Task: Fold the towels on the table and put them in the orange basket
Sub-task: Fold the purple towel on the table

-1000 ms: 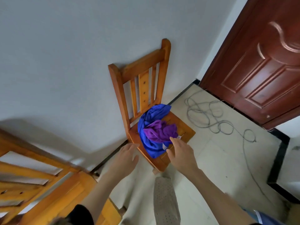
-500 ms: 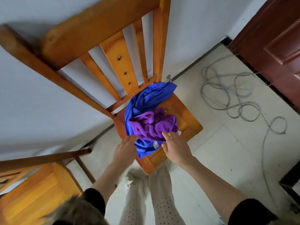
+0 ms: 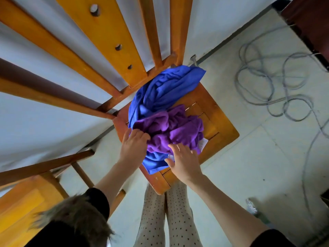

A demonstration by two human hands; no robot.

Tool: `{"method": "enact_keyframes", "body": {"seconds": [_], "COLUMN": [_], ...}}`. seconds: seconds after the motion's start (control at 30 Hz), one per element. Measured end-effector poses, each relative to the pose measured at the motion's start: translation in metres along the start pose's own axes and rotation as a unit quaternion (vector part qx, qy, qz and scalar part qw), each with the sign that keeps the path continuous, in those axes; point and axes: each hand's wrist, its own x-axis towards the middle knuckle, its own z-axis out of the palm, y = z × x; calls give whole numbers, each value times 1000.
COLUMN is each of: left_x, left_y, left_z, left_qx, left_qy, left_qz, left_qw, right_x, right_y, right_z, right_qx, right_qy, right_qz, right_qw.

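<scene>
My left hand (image 3: 133, 147) and right hand (image 3: 184, 162), fingers spread, press the purple towel (image 3: 175, 132) heaped on the blue towel (image 3: 165, 90) on the chair seat (image 3: 219, 122); grabbing loosely could drag both towels onto the floor.

Wooden chair (image 3: 211, 120) against pale wall (image 3: 35, 111): orange-brown seat, slatted back, wide centre slat (image 3: 110, 40) with three dark holes. Second wooden chair (image 3: 23, 204) at lower left, seat partly in view, just beside first. Pale tiled floor (image 3: 249, 166) with thin joint lines. Grey cable (image 3: 267, 82) in loose tangled loops on floor right of chair, one strand running down toward frame bottom. Dark red-brown door (image 3: 308, 20) at upper right. Dark skirting strip (image 3: 231, 40) along wall base.
</scene>
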Motion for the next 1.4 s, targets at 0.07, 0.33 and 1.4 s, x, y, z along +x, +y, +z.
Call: {"method": "enact_keyframes", "body": {"seconds": [0.07,0.33,1.4], "left_x": [-7,-23,-163], "left_y": [6,49,115], "left_z": [-11,-93,-455], "left_qx": [-40,-166,-259], "left_qy": [-8,43,398], "left_qz": [-4,54,-64], "left_qw": [999,984,878], "right_x": [-3,-21,-182], "right_y": [-5,-34,-151], "right_z": [-3,-54,-470], "right_qx": [44,113,84], "right_qy": [20,170,483], "right_qz": [17,16,-294], "right_qw": [999,979,820]}}
